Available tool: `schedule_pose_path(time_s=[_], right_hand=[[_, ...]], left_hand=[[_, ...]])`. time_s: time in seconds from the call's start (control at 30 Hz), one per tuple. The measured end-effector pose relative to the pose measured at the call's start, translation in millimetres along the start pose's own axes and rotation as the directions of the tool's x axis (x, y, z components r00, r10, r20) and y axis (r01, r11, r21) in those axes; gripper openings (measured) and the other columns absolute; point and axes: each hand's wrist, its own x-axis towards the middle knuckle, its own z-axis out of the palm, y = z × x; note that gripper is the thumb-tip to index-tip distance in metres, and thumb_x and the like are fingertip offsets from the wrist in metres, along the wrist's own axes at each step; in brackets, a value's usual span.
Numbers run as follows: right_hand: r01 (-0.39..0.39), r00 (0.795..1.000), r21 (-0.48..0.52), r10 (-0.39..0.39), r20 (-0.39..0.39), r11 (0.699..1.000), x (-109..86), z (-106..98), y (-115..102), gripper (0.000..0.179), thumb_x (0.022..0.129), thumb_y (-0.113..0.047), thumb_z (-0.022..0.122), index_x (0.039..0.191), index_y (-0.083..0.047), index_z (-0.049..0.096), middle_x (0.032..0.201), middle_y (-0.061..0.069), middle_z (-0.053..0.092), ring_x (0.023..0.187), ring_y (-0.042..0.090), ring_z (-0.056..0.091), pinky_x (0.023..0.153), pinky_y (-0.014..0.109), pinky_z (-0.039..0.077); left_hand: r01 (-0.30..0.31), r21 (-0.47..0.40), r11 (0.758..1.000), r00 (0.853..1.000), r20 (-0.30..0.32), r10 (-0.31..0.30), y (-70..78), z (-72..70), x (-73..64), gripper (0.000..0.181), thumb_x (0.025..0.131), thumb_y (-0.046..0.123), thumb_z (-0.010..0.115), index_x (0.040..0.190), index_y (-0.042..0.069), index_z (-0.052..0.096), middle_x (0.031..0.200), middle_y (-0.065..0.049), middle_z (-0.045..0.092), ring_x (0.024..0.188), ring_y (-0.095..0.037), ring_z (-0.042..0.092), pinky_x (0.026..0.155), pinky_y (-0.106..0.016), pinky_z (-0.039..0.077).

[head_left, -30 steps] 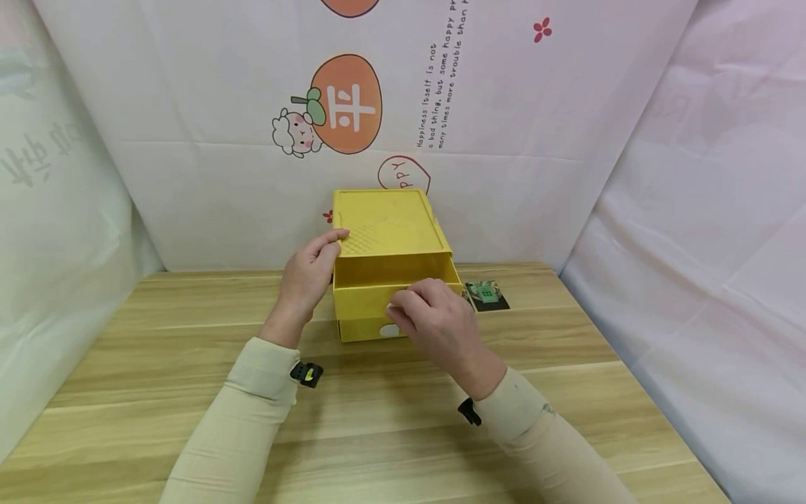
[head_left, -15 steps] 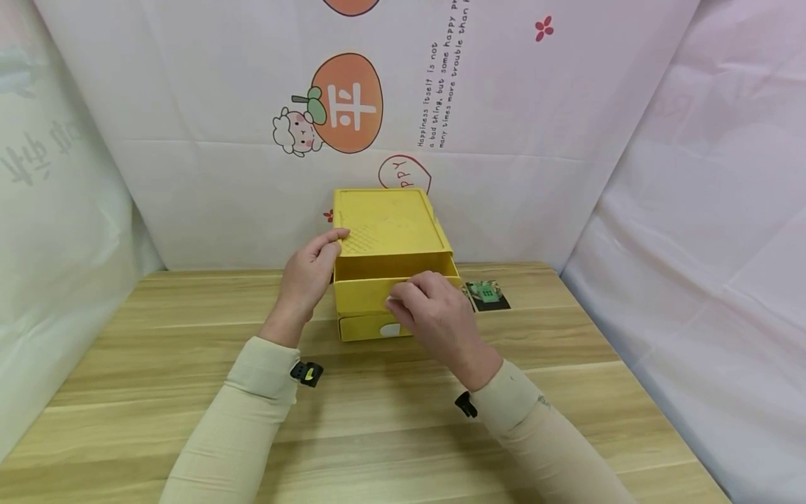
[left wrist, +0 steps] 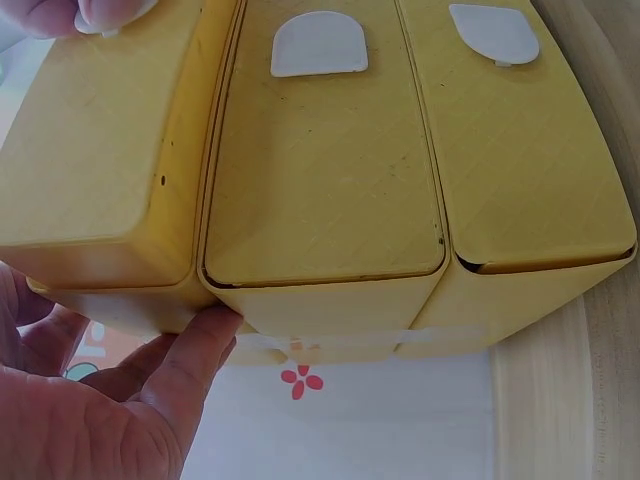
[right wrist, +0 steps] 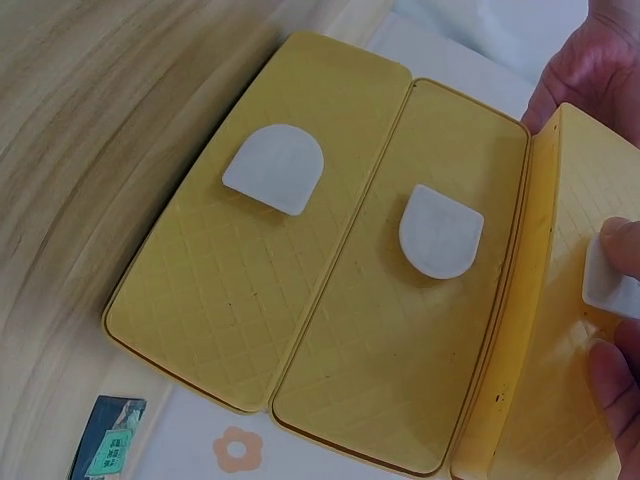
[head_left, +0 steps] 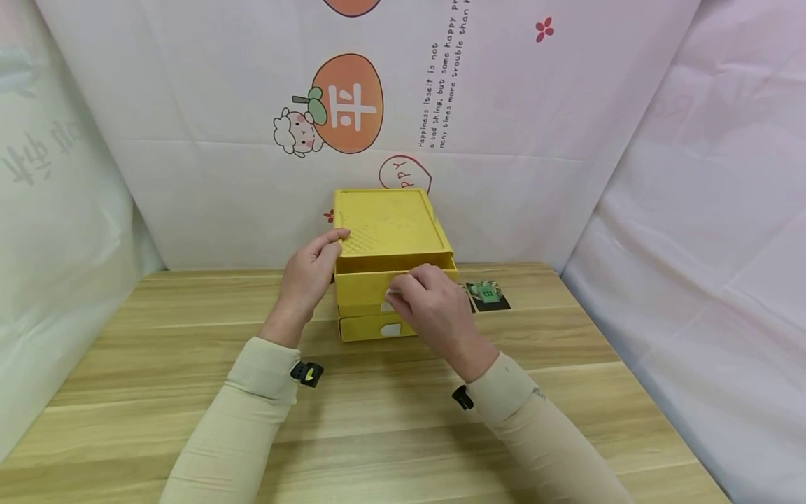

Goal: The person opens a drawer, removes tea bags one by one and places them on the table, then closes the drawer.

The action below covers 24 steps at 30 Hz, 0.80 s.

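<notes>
A small yellow drawer cabinet [head_left: 384, 222] with three stacked drawers stands on the table. Its top drawer [head_left: 362, 288] sticks partly out at the front. In the right wrist view, my right hand [head_left: 437, 308] pinches that drawer's white handle [right wrist: 610, 282] between thumb and fingers. My left hand [head_left: 308, 276] grips the cabinet's upper left side near the front, a finger over the top edge. White handles also show on the middle drawer [left wrist: 325, 170] and the bottom drawer [left wrist: 530, 150], both flush with the cabinet. The inside of the top drawer is mostly hidden.
A dark card with a green picture [head_left: 488, 295] lies on the table just right of the cabinet, another partly hidden beside it. The wood-grain table [head_left: 378, 427] extends toward me. A printed white cloth [head_left: 504, 175] hangs close behind the cabinet, and pale cloths hang at both sides.
The top drawer has slid further into the cabinet, with my right hand moving along on its handle. The middle drawer's handle now partly shows below. My left hand stays where it was.
</notes>
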Motion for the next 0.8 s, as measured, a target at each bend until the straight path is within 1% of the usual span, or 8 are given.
schedule_pose_path(time_s=[0.03,0.2,0.27,0.33,0.47,0.57,0.67,0.8], right_hand=[[-0.001,1.000,-0.001,0.001,0.002,1.000,0.7,0.5,0.4,0.019,0.094,-0.026,0.080,0.101,-0.012,0.070,0.093,0.004,0.064,0.081,0.018,0.062,0.069,0.030,0.058],[-0.007,1.000,-0.005,0.007,0.008,1.000,3.9,4.4,2.9,0.019,0.094,-0.026,0.080,0.102,-0.012,0.070,0.094,0.003,0.065,0.081,0.017,0.062,0.068,0.029,0.058],[-0.007,1.000,-0.008,0.007,0.005,1.000,5.1,6.4,4.4,0.018,0.095,-0.025,0.080,0.102,-0.012,0.070,0.093,0.003,0.066,0.081,0.018,0.063,0.068,0.029,0.058],[-0.007,1.000,-0.013,0.007,0.001,1.000,6.2,8.5,5.9,0.017,0.095,-0.025,0.079,0.101,-0.012,0.070,0.093,0.003,0.066,0.081,0.018,0.064,0.068,0.030,0.058],[-0.007,1.000,-0.021,0.007,-0.008,1.000,7.9,11.5,8.1,0.015,0.096,-0.025,0.078,0.101,-0.013,0.070,0.093,0.003,0.066,0.082,0.018,0.065,0.068,0.030,0.058],[-0.012,1.000,-0.026,0.012,-0.010,1.000,8.9,12.8,8.9,0.015,0.097,-0.026,0.077,0.101,-0.013,0.070,0.094,0.003,0.067,0.082,0.018,0.065,0.067,0.031,0.058],[-0.021,1.000,-0.025,0.021,-0.005,0.999,9.7,13.7,9.6,0.015,0.097,-0.026,0.077,0.101,-0.013,0.070,0.095,0.003,0.067,0.083,0.018,0.065,0.066,0.031,0.058],[-0.034,0.999,-0.025,0.034,0.008,0.999,10.7,14.6,10.1,0.016,0.097,-0.027,0.077,0.102,-0.013,0.070,0.096,0.004,0.066,0.084,0.018,0.065,0.067,0.031,0.059]], left_hand=[[-0.001,0.000,1.000,1.000,-0.001,0.001,-0.1,-0.1,-0.1,0.043,0.109,0.041,0.039,0.144,0.036,0.063,0.096,-0.007,0.058,0.048,-0.012,0.032,0.049,-0.028,0.034],[-0.006,0.004,1.000,1.000,0.000,0.006,-0.2,-0.3,0.1,0.042,0.109,0.040,0.039,0.143,0.036,0.063,0.093,-0.008,0.055,0.051,-0.013,0.034,0.051,-0.029,0.035],[-0.006,0.007,1.000,1.000,-0.003,0.006,0.1,-0.4,0.1,0.042,0.109,0.040,0.039,0.143,0.036,0.063,0.101,-0.005,0.060,0.053,-0.014,0.036,0.052,-0.029,0.036],[-0.006,0.011,1.000,1.000,-0.005,0.006,0.2,-0.6,0.2,0.043,0.109,0.040,0.038,0.143,0.036,0.063,0.117,0.000,0.064,0.054,-0.015,0.037,0.053,-0.029,0.037],[-0.006,0.015,1.000,1.000,-0.002,0.006,0.2,-1.0,0.3,0.043,0.109,0.041,0.038,0.144,0.037,0.063,0.123,-0.001,0.065,0.053,-0.014,0.037,0.052,-0.029,0.036],[-0.008,0.012,1.000,1.000,0.000,0.008,0.0,-1.2,0.3,0.043,0.109,0.040,0.038,0.144,0.036,0.063,0.122,-0.003,0.066,0.051,-0.013,0.036,0.049,-0.029,0.034],[-0.011,0.005,1.000,1.000,-0.003,0.011,-0.4,-1.2,0.5,0.043,0.109,0.040,0.038,0.143,0.035,0.064,0.138,0.006,0.063,0.051,-0.013,0.037,0.049,-0.029,0.034],[-0.013,-0.005,1.000,1.000,-0.005,0.013,-0.8,-1.2,0.7,0.043,0.108,0.040,0.039,0.142,0.035,0.064,0.142,0.007,0.061,0.054,-0.015,0.039,0.052,-0.029,0.036]])
